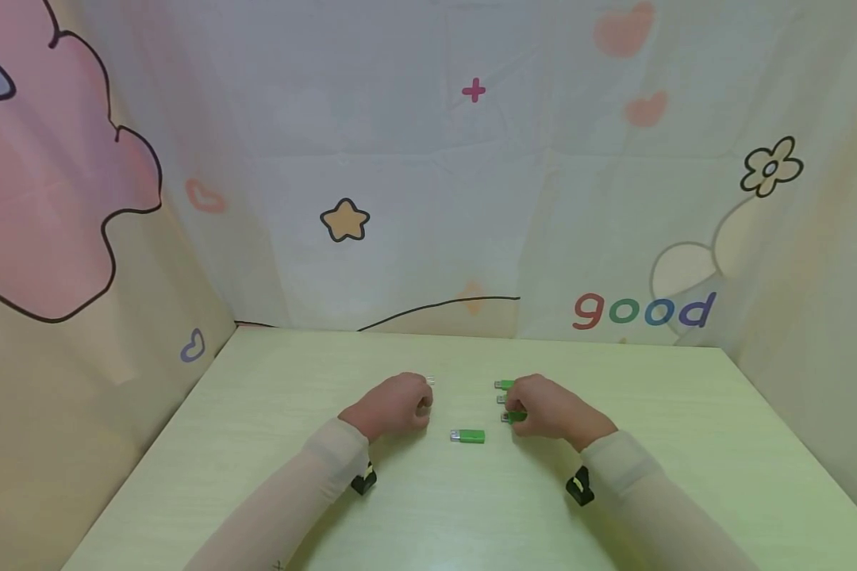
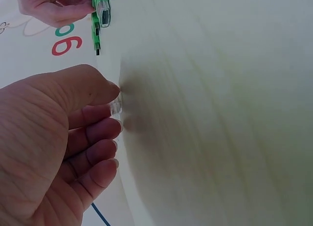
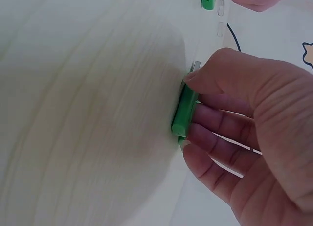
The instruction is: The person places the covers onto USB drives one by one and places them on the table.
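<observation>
Low over the table, my left hand (image 1: pixel 394 406) pinches a small clear plastic cap (image 2: pixel 116 106) between thumb and forefinger. My right hand (image 1: pixel 546 408) holds a green USB stick (image 3: pixel 185 108) by its sides, thumb on the near side and fingers on the far side, its metal plug toward the left. Two more green USB sticks, one a little above (image 1: pixel 501 400) and one farther back (image 1: pixel 503 385), lie partly hidden behind that hand. Between the hands lies a single green USB stick (image 1: pixel 469 436), its plug pointing left.
Further clear caps (image 3: pixel 220 29) lie on the table near the left hand, mostly hidden in the head view. The pale wooden table (image 1: pixel 464 515) meets a printed cloth backdrop (image 1: pixel 414 159) at its far edge and sides. Each wrist carries a small black camera mount (image 1: pixel 580 485).
</observation>
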A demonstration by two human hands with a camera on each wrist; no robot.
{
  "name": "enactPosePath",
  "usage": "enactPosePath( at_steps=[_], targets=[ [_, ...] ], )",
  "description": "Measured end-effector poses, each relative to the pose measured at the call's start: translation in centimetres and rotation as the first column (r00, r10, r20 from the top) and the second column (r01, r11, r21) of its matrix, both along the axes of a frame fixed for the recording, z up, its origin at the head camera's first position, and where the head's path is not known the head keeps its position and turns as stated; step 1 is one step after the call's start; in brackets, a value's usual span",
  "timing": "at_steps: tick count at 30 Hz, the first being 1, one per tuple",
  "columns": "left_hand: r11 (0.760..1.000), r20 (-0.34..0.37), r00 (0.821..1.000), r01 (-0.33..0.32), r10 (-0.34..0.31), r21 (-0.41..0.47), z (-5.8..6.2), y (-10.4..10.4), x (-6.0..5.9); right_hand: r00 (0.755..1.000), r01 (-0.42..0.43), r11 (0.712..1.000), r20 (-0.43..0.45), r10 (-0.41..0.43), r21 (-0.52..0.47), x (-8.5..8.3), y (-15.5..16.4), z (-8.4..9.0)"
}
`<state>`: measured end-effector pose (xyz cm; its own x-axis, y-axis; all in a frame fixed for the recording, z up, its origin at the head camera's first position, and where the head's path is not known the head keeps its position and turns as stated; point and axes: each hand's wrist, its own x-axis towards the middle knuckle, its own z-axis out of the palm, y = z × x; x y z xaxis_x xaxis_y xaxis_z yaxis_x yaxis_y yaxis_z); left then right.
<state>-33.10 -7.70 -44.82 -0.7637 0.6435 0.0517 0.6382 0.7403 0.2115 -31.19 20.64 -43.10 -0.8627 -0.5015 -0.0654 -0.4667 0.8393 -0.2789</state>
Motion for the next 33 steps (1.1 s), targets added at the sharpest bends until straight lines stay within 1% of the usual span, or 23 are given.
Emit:
enactPosePath(
  at_steps=[3, 8, 12, 17, 23, 28, 33],
  targets=[
    [1.0, -0.002, 1.0, -0.007, 0.007, -0.005, -0.05, -0.03, -0.08, 1.0, 0.003, 1.0, -0.002, -0.003, 0.003, 0.0, -0.05, -0.02],
    [1.0, -0.014, 1.0, 0.0, 0.0, -0.012, 0.06, -0.03, 0.0, 1.0, -0.009, 1.0, -0.008, 0.009, 0.006, -0.01, -0.04, 0.02],
    [1.0, -0.008, 1.0, -0.003, 0.003, -0.02, 0.22, 0.0, 0.04, 1.0, -0.016, 1.0, -0.008, 0.016, 0.012, -0.06, -0.01, -0.01],
    [0.999, 0.016, 1.0, -0.012, 0.012, -0.03, 0.41, 0.09, -0.02, 1.0, 0.004, 1.0, 0.01, -0.005, 0.014, -0.12, -0.05, 0.0],
    [1.0, 0.051, 0.999, -0.019, 0.019, -0.018, 0.21, 0.3, -0.2, 1.0, 0.021, 1.0, 0.013, -0.021, 0.017, 0.02, -0.23, -0.09],
    [1.0, 0.081, 0.996, -0.031, 0.031, 0.001, 0.2, 0.48, 0.09, 1.0, 0.024, 0.999, 0.01, -0.024, 0.023, 0.3, -0.39, 0.11],
    [0.999, 0.081, 0.996, -0.034, 0.033, 0.011, 0.01, 0.48, 0.18, 0.999, 0.04, 0.999, 0.022, -0.04, 0.016, 0.44, -0.48, 0.15]
  ],
)
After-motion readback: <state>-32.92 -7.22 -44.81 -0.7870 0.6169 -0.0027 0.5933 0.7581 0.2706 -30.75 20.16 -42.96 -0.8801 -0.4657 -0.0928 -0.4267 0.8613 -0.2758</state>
